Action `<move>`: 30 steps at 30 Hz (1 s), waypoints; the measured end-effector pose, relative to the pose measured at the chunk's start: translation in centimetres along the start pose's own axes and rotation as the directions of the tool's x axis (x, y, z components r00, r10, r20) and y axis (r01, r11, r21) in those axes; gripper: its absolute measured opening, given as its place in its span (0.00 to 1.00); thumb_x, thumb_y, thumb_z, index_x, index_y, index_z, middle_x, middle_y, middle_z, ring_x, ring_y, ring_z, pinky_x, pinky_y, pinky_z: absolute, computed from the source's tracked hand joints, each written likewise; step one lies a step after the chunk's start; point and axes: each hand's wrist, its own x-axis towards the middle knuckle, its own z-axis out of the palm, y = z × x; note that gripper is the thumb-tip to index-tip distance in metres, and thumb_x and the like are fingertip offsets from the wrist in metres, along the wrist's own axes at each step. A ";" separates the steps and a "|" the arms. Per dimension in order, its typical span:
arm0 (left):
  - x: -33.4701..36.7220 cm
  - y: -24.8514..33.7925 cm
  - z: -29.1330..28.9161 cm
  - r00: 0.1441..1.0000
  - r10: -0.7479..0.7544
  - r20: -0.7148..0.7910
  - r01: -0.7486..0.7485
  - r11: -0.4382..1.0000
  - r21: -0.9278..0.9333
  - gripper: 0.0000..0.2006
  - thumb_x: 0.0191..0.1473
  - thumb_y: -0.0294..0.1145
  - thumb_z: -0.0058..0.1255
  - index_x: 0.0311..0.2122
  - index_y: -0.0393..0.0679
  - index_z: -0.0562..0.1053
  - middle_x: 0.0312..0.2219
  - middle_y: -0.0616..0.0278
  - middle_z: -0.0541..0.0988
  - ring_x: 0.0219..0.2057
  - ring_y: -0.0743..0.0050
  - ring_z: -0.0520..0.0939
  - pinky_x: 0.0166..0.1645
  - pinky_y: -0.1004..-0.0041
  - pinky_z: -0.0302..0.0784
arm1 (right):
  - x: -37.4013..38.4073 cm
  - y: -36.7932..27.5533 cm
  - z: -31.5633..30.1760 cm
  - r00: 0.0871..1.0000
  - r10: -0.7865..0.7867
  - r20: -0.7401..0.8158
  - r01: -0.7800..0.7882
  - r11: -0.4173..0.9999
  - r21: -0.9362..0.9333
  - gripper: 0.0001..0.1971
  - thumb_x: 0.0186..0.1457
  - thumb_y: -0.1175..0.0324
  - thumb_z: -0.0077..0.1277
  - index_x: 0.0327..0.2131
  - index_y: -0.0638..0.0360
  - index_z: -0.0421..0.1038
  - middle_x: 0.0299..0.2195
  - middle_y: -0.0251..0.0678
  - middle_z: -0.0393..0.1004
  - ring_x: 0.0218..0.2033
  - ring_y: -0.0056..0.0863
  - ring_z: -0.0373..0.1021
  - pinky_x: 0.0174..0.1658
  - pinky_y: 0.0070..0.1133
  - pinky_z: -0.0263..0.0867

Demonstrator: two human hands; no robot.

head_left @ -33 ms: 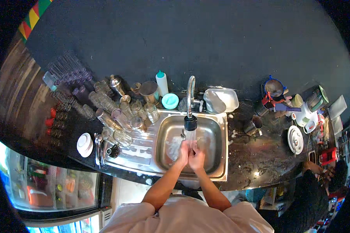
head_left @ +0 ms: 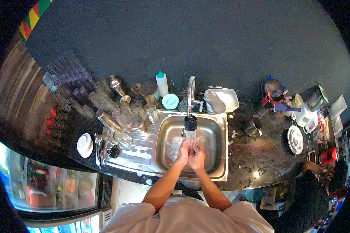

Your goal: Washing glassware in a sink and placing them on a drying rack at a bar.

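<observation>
Under the running black spray head [head_left: 190, 123] of the faucet, my two hands are close together over the steel sink [head_left: 217, 165]. My left hand [head_left: 182, 154] has its fingers drawn in beside the water. Just right of it, my right hand [head_left: 197, 158] is closed too, with its fingers curled toward the left one. Water and the hands themselves hide whatever lies between the fingers. A clear, foamy patch of water [head_left: 174, 147] shows in the basin left of my hands.
Glass jars [head_left: 152, 112] and tumblers crowd the drainboard [head_left: 144, 153] at left, beside stacked white saucers [head_left: 84, 145] and spoons. Behind the sink stand a squeeze bottle [head_left: 162, 83] and a whitish plastic tub [head_left: 229, 100]. A metal pitcher [head_left: 253, 125] is at right; another person [head_left: 309, 194] works beyond.
</observation>
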 end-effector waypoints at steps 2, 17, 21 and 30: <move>0.1 1.3 0.4 0.998 -0.024 0.058 0.023 1.000 0.019 0.25 0.49 0.43 0.26 0.41 0.32 0.66 0.35 0.52 0.73 0.34 0.65 0.73 0.43 0.70 0.66 | 0.2 0.9 0.6 0.999 0.008 0.046 -0.007 1.000 -0.017 0.25 0.39 0.78 0.43 0.46 0.56 0.62 0.37 0.52 0.65 0.36 0.46 0.65 0.38 0.32 0.62; 1.3 2.2 -1.2 0.992 0.062 -0.110 -0.058 0.998 0.038 0.14 0.42 0.37 0.40 0.34 0.43 0.69 0.32 0.65 0.71 0.36 0.71 0.69 0.45 0.74 0.60 | 3.6 -1.9 1.7 0.991 -0.019 0.130 0.022 0.999 -0.023 0.13 0.35 0.77 0.43 0.31 0.61 0.68 0.29 0.52 0.67 0.37 0.50 0.62 0.41 0.35 0.59; 3.4 2.2 -3.0 0.992 0.081 -0.096 -0.074 0.994 0.077 0.12 0.51 0.37 0.33 0.33 0.43 0.69 0.27 0.66 0.71 0.32 0.75 0.70 0.40 0.77 0.63 | 4.1 1.3 3.6 0.960 -0.154 0.232 0.151 0.988 0.031 0.11 0.34 0.78 0.44 0.27 0.63 0.69 0.22 0.47 0.70 0.27 0.44 0.67 0.33 0.32 0.63; 3.2 4.1 -2.0 0.818 0.230 -0.527 -0.282 0.959 -0.019 0.12 0.48 0.40 0.35 0.17 0.49 0.57 0.12 0.71 0.56 0.13 0.78 0.56 0.21 0.76 0.56 | 5.5 -1.4 5.1 0.658 0.670 0.343 -0.424 -0.047 0.904 0.12 0.53 0.67 0.35 0.37 0.59 0.67 0.24 0.35 0.69 0.25 0.28 0.66 0.26 0.26 0.62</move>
